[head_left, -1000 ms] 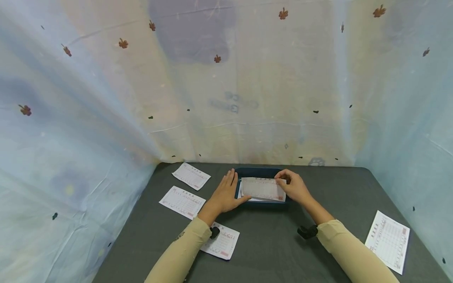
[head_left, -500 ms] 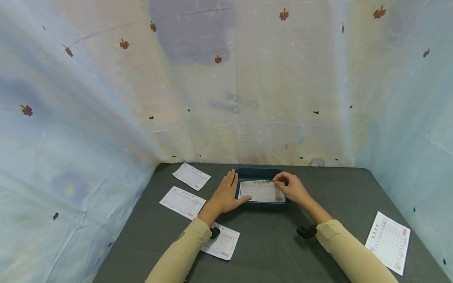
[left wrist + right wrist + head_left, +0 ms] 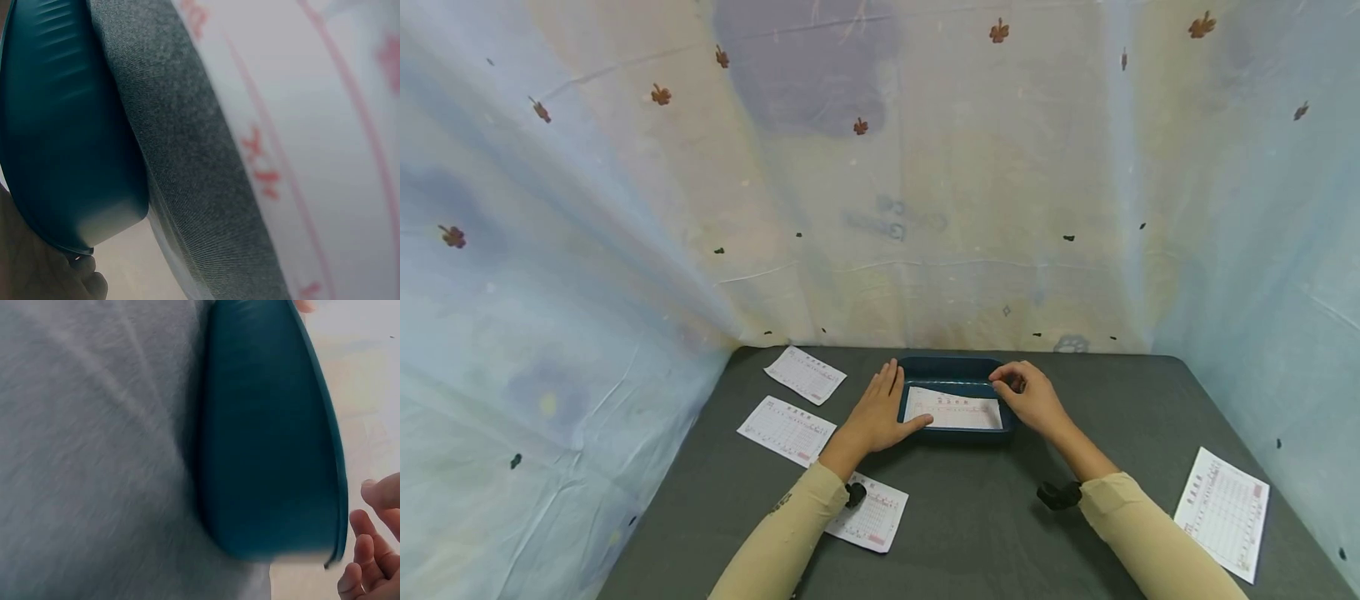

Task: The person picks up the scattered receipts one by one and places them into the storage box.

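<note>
A dark blue plastic tray (image 3: 951, 365) stands at the table's far side, with a printed paper slip (image 3: 953, 409) lying inside. My left hand (image 3: 872, 417) rests along the tray's left rim, its fingers straight and its thumb reaching over the front edge. The left wrist view shows some of its fingertips by the rim. Just beyond the tray's right rim, my right hand (image 3: 1030, 400) hovers with bent fingers and nothing between them. In the right wrist view its thumb and fingers (image 3: 372, 550) are apart, beside the tray's blue wall (image 3: 269, 431).
Several similar slips lie about: a far-left slip (image 3: 806, 374), a middle-left slip (image 3: 787, 428) and a near slip (image 3: 871, 512) partly under my left forearm. Another form (image 3: 1221, 512) lies at the right. Behind the dark table (image 3: 970, 517) hangs a patterned curtain (image 3: 970, 192).
The slip my right hand held over the tray has gone down into it and been let go. The right hand has drawn slightly right and away. My left hand has stayed in place.
</note>
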`<state>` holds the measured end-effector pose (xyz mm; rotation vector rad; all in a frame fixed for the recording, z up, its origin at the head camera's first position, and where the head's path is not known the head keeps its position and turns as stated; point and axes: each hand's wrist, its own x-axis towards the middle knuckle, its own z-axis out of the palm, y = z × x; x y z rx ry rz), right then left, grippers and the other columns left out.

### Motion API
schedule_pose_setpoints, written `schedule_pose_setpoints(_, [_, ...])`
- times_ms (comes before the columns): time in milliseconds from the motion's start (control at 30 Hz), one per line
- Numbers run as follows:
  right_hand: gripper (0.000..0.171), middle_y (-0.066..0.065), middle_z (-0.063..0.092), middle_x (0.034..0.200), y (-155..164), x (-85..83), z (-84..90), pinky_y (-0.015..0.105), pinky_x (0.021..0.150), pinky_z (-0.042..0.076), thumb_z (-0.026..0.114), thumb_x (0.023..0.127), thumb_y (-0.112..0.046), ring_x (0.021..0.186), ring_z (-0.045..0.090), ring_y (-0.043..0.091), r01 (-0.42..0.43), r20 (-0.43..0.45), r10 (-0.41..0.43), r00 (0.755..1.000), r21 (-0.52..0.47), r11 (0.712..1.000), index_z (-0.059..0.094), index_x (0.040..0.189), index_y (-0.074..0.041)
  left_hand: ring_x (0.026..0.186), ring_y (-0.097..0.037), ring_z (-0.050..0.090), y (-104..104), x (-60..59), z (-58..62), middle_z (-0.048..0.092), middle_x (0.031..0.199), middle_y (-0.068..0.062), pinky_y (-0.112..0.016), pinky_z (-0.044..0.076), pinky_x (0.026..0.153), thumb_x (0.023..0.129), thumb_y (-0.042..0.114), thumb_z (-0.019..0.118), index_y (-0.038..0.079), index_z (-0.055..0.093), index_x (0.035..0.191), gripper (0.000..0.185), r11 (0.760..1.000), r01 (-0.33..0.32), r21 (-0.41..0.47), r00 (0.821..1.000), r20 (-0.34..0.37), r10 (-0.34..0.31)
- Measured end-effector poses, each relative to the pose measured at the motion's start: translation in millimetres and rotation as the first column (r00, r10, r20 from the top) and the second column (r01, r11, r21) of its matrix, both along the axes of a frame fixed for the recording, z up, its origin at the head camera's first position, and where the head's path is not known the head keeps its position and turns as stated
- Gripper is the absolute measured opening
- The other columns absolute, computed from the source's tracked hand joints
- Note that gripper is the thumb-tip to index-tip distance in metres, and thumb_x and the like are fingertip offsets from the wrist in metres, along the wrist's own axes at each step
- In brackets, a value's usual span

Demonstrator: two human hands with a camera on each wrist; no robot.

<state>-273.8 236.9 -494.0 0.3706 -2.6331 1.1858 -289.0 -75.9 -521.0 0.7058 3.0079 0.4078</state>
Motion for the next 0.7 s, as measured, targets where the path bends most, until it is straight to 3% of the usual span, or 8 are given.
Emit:
schedule_pose_setpoints(500, [0.014,0.010,0.073,0.103,62,36.1,-2.9,0.026,0.070,0.049,0.074,0.103,-0.008,0.084,0.059,0.012,0.035,-0.052,-0.034,0.998,0.007,0.999,0.073,0.116,-0.001,0.167,-0.034,0.005,-1,-1.4,-5.5,0.001,0.180,-0.018,-0.047,0.011,0.135,0.100,0.081,0.048,-0.001,0.013,0.171,0.114,1.000,0.000,0.006,1.000,-0.017,0.000])
schedule_pose_setpoints(700, [0.021,0.012,0.073,0.109,92,51.3,-2.8,0.027,0.069,0.050,0.074,0.104,-0.011,0.085,0.059,0.007,0.056,-0.022,-0.055,0.998,0.042,0.998,0.071,0.122,-0.002,0.167,-0.033,0.003,-1,-0.5,-3.2,0.002,0.180,-0.019,-0.047,0.011,0.135,0.100,0.080,0.048,-0.001,0.012,0.171,0.114,1.000,0.003,0.013,1.000,-0.014,-0.003])
